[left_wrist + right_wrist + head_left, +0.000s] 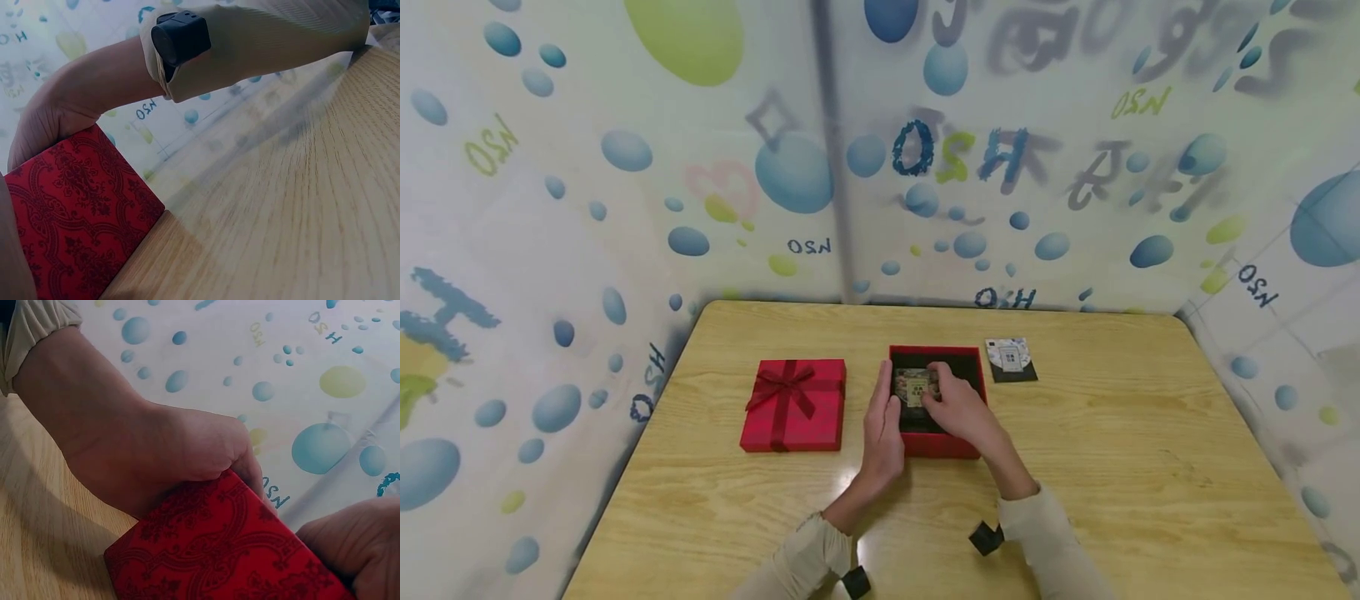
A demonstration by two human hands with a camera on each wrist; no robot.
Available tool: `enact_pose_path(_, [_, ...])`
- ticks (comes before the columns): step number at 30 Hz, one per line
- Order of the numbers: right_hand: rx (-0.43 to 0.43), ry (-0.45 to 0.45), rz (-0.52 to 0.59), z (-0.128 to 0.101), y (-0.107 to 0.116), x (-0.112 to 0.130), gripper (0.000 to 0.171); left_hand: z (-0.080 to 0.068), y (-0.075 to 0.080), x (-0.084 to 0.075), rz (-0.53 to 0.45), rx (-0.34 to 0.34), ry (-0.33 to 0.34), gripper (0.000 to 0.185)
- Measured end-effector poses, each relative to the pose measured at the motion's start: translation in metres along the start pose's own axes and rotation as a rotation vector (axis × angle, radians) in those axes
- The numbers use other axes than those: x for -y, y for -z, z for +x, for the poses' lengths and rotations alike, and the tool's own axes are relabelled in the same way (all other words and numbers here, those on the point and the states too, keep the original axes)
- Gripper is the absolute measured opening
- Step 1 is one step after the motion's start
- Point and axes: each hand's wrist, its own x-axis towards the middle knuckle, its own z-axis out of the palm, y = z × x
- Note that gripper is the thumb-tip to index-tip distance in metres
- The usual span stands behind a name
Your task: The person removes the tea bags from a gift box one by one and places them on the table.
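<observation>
- An open red cardboard gift box (937, 446) with a black lining sits near the middle of the pale wood-grain table (1112, 467), its near wall towards the person, so both hands can reach into it from the front.
- The left hand (883, 421) lies along the box's left wall with its fingers straight and pressed flat against the side; this looks like a brace that keeps the light box from sliding.
- The right hand (955, 404) reaches over the rim into the box, and its curled fingertips pinch a small card with a dark, gold-toned print (916, 387) that rests low inside, towards the box's back left part.
- The card lies roughly flat against the black lining, which suggests it is being seated in the base or lifted from it; which of the two cannot be told.
- The wrist views show only the box's red damask-patterned outer wall (225, 550) and the backs of the hands, so the finger contact inside is hidden there.
- The matching red lid with a dark red ribbon bow (793, 404) lies flat to the left of the box, apart from it, probably set aside to keep the opening free.
- A second small card, white with a dark border (1011, 359), lies on the table just beyond the box's right back corner, within easy reach of the right hand.
</observation>
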Motion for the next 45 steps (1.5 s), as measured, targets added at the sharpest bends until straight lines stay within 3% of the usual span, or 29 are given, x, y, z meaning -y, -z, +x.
enact_pose_path(12, [0.018,-0.050,0.022,0.0001,-0.0002,-0.0001,0.060,0.0006,-0.0006,-0.0030,0.008,0.000,0.008,0.054])
enact_pose_path(23, [-0.033,-0.003,0.030,0.0033,0.0014,-0.0022,0.055,0.0009,0.0001,-0.0045,0.002,-0.001,0.006,0.055])
enact_pose_path(32, [-0.026,-0.042,0.127,0.0062,0.0025,-0.0048,0.065,0.0013,-0.0004,-0.0023,0.001,-0.002,-0.021,0.055])
enact_pose_path(45, [0.010,0.039,0.134,0.0065,0.0037,-0.0059,0.039,0.0001,-0.0004,-0.0024,0.006,-0.008,-0.036,0.054])
